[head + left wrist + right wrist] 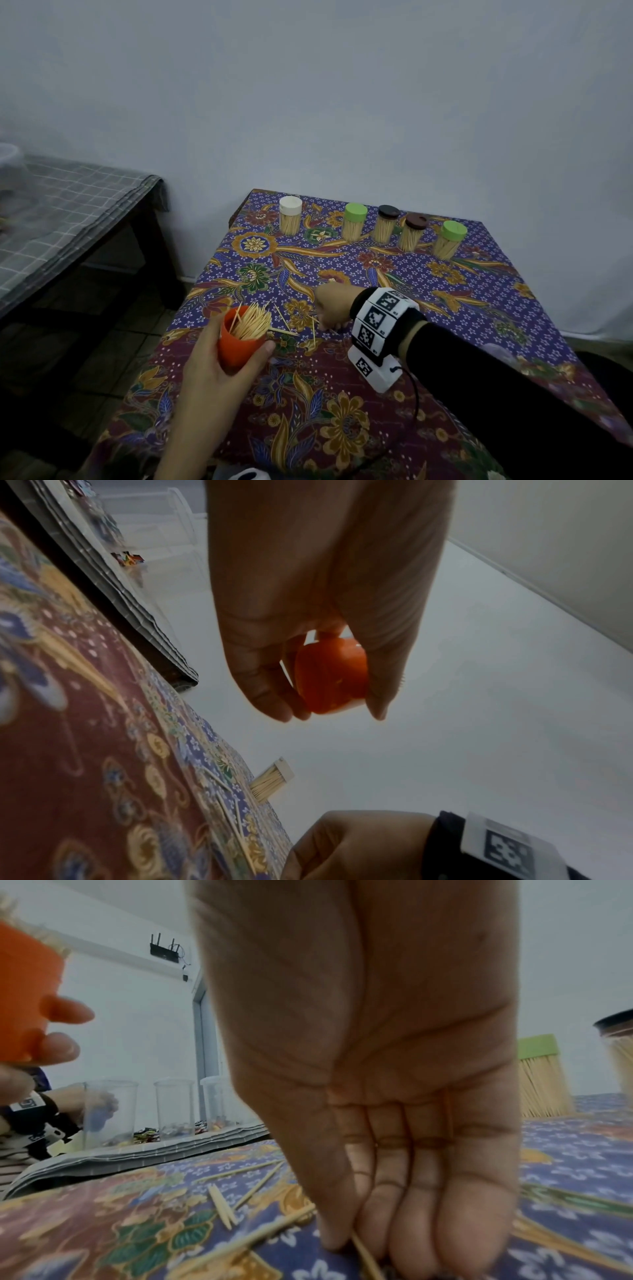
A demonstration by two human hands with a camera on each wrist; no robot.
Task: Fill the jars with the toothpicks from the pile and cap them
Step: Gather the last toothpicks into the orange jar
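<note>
Item: orange jar, uncapped, held tilted in the left hand above the worktop near its left edge; the grip is clamped round the jar wall. Toothpicks stand bunched and fanned past the rim.

Item: right hand, lowered onto the worktop just right of the jar; thumb and fingertips are pinched on 1 loose toothpick, as seen from the right wrist.

Item: strays, a few thin pale sticks scattered flat between jar and right hand; the pile is nearly used up.

Item: 5 capped jars, full, in a row along the far edge: 1 white cap, 2 green, 2 dark.

Risks, as judged: the tilted, overfull jar may shed sticks if tipped further; the thin pick may slip from the pinch or be lost against the busy cloth; protruding sticks may block the cap. No orange cap is seen.
</note>
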